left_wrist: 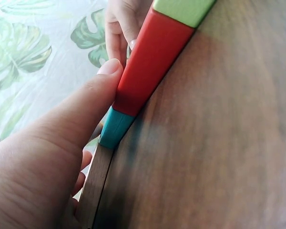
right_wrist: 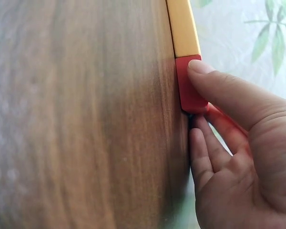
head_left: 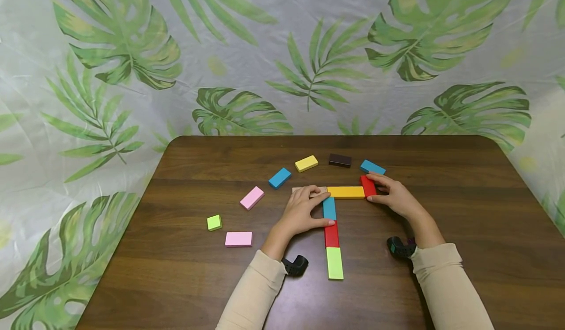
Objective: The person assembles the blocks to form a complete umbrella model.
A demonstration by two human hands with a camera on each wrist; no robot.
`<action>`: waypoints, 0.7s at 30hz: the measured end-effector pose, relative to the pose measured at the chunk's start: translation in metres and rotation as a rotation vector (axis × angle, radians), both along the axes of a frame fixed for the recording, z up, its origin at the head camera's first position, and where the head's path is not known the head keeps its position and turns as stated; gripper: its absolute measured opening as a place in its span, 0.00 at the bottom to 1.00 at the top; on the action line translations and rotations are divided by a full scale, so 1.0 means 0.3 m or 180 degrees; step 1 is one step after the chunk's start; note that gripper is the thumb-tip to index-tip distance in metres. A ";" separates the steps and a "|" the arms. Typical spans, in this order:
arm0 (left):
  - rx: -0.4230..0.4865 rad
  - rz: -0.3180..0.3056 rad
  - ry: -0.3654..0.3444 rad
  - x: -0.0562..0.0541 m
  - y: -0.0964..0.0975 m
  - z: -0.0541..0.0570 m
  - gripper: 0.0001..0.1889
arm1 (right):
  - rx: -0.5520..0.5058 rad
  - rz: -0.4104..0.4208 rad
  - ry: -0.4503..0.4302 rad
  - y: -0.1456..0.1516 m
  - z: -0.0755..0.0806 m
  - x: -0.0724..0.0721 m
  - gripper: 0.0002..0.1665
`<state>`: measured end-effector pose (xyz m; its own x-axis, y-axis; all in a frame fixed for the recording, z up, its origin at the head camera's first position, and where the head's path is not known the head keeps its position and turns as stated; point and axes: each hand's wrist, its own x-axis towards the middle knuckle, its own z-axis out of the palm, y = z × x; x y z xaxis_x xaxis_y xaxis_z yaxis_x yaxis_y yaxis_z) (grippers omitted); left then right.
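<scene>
My right hand (head_left: 395, 196) pinches a red block (head_left: 368, 187) lengthwise, thumb at its near end and fingers at the far end. That block stands across the right end of an orange-yellow block (head_left: 346, 192). My left hand (head_left: 301, 211) rests over a natural wood block (head_left: 321, 190), partly covering it. Its index fingertip is by the corner where the wood, orange-yellow and blue (head_left: 329, 208) blocks meet. The left thumb touches the side of the column near the joint of the blue block and a second red block (left_wrist: 150, 62). A light green block (head_left: 335, 263) ends this column.
Around the left and far sides lie loose blocks: a small green one (head_left: 214, 222), pink ones (head_left: 239, 239), a blue one (head_left: 280, 178), a yellow one (head_left: 306, 164) and a dark one (head_left: 340, 161). Another blue block (head_left: 372, 166) lies just beyond the right hand. Leaf-patterned cloth hangs behind the table.
</scene>
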<state>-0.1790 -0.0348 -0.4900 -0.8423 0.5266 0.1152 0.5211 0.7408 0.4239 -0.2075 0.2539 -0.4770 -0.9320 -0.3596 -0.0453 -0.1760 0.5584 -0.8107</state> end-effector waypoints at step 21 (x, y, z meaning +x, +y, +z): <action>-0.0005 -0.0002 -0.0006 0.001 -0.001 0.010 0.38 | -0.0408 -0.0594 0.0415 0.006 0.025 0.009 0.34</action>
